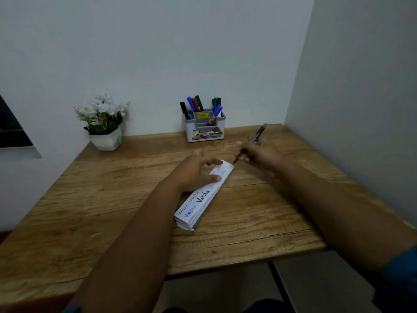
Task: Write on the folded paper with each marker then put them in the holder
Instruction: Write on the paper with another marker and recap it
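A long folded white paper point(198, 204) lies diagonally on the wooden table point(108, 199), with blue and black handwriting on its near half. My left hand point(196, 172) rests on the paper's far half, fingers spread and pressing it down. My right hand point(259, 157) grips a marker point(255, 138) with a green end cap, its tip pointing down close to the paper's far end. A grey holder point(205, 128) stands at the back of the table against the wall, with several markers upright in it: black, blue, red and green.
A white pot with white artificial flowers point(105, 123) stands at the table's back left. Walls close the table in at the back and on the right. The front edge of the table steps back on the right side.
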